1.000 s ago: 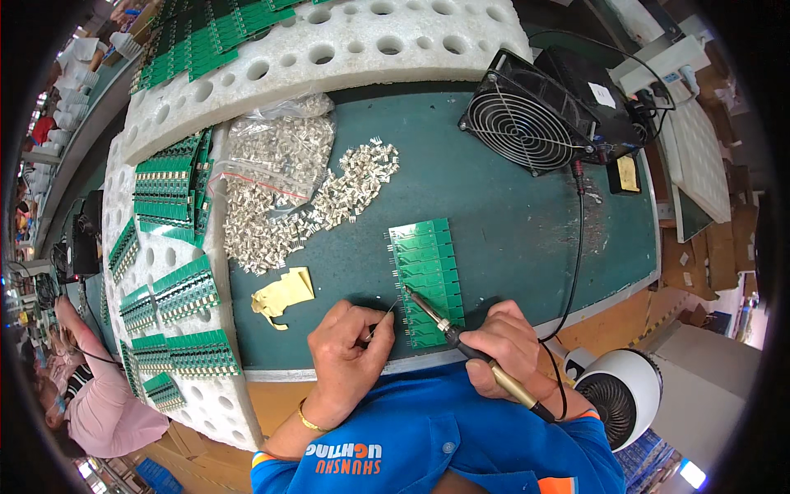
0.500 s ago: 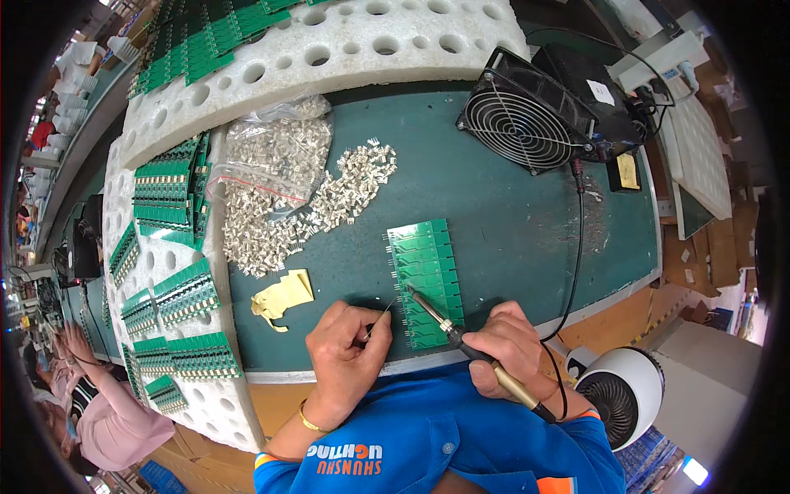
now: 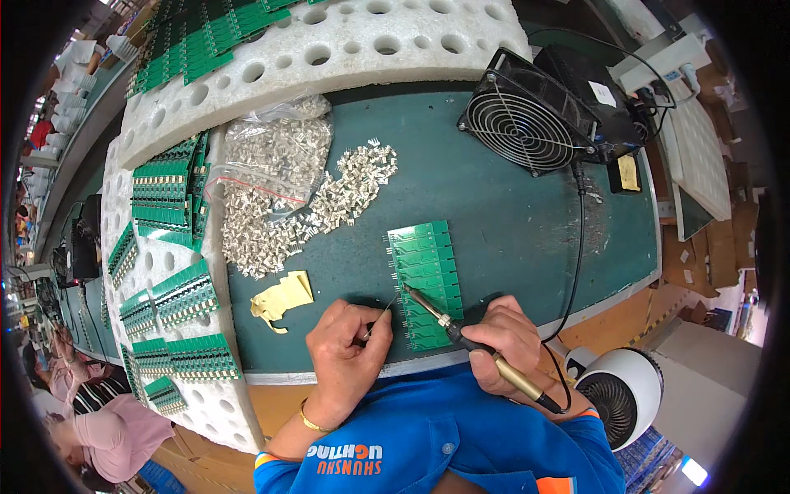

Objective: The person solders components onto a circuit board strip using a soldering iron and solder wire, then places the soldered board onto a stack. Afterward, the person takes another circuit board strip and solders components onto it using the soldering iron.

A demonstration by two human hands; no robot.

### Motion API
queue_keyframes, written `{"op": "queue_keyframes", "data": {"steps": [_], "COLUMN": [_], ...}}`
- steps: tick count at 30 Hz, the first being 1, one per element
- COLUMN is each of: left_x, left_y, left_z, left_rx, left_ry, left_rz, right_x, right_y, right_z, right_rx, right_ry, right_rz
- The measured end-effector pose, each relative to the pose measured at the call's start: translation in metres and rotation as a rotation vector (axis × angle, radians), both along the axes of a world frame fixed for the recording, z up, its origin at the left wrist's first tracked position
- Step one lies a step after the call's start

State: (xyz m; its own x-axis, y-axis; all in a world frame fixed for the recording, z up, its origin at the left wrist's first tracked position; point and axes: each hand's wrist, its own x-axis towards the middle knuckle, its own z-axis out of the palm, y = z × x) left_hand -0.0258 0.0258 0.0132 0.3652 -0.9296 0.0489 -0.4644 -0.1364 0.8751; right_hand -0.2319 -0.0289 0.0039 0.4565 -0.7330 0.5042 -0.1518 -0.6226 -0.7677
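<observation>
A green circuit board panel (image 3: 426,284) lies on the green work mat, with small connectors along its left edge. My right hand (image 3: 508,336) is closed around a soldering iron (image 3: 454,331) with a gold and black handle. Its tip meets the panel's left edge, a little above the middle. My left hand (image 3: 350,344), left of the panel, pinches a thin solder wire (image 3: 390,305) that points up toward that same edge. The fingertips of the left hand are partly hidden from view.
Loose white connectors (image 3: 354,185) are heaped beside a clear bag (image 3: 280,156) of them. A yellow scrap (image 3: 282,300) lies nearer. White foam (image 3: 234,403) with boards stands left. A black fan (image 3: 527,123) sits back right; the iron's cord (image 3: 578,263) runs down the right side.
The iron's tip has shifted very slightly left and up along the panel's edge. My left hand stays in place. At the far left, a person in pink has moved their arms and body.
</observation>
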Motion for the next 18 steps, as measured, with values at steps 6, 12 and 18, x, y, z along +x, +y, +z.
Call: {"op": "queue_keyframes", "data": {"steps": [6,12,18], "left_x": [0.0009,0.0019,0.0012], "left_y": [0.0007,0.0032,0.0025], "left_z": [-0.0009,0.0001,0.0004], "left_rx": [0.004,0.011,0.014], "left_ry": [-0.003,0.014,0.035], "left_rz": [0.000,0.035,0.033], "right_x": [-0.0018,-0.0058,-0.0026], "right_y": [-0.0010,-0.0019,-0.0019], "right_z": [0.0011,0.0054,0.0015], "right_rx": [-0.052,-0.081,-0.069], "right_ry": [0.037,0.050,0.039], "right_rz": [0.002,-0.002,0.002]}}
